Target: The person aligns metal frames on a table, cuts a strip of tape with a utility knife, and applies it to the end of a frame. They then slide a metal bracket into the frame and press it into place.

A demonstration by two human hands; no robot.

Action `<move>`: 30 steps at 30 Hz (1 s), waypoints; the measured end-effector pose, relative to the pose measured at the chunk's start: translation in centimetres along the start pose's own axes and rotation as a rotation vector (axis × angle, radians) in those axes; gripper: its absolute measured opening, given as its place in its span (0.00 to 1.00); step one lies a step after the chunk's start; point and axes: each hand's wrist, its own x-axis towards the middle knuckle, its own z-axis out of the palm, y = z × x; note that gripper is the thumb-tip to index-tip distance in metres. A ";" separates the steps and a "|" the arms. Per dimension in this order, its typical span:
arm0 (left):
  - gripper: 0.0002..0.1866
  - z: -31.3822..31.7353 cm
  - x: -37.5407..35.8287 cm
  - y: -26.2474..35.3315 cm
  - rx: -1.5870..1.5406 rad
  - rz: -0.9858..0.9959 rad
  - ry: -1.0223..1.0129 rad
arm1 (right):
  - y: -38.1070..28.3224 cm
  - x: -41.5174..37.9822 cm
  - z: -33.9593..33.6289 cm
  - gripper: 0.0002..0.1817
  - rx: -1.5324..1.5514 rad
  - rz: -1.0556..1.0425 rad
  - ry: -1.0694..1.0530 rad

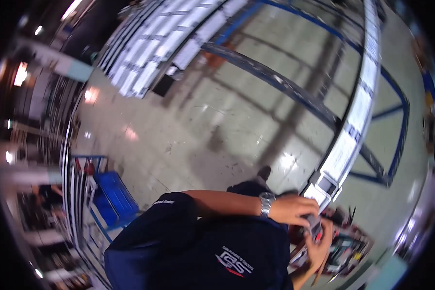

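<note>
My left hand [292, 209], with a metal watch at the wrist, reaches across my body with its fingers bent over a small dark grey object [314, 223]. From below, my right hand [319, 245] grips the same object between thumb and fingers. A bit of red shows by my right fingers; the exact kind of object I cannot make out. Just above my hands is the near end of a long white-wrapped metal profile [340, 157], with a squarish bracket-like piece [320, 189] at its tip.
A blue metal frame [280, 84] supports the profile. Several wrapped profiles [152, 46] lie stacked at upper left. A red-edged tray of tools [350, 249] is beyond my right hand. On the left stands a blue bin [113, 198] near long rails [70, 193].
</note>
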 end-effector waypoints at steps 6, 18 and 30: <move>0.15 0.2 0.0 0.1 0.069 0.052 0.028 | -2.2 0.9 -1.1 0.28 -0.082 0.157 -0.120; 0.16 -9.6 -13.1 -4.2 0.408 -0.542 0.706 | 18.8 -5.2 -6.1 0.27 -0.141 0.351 0.234; 0.55 -51.2 -33.0 -5.8 1.227 -1.360 0.815 | 25.0 -15.7 12.1 0.28 -0.407 0.644 -0.062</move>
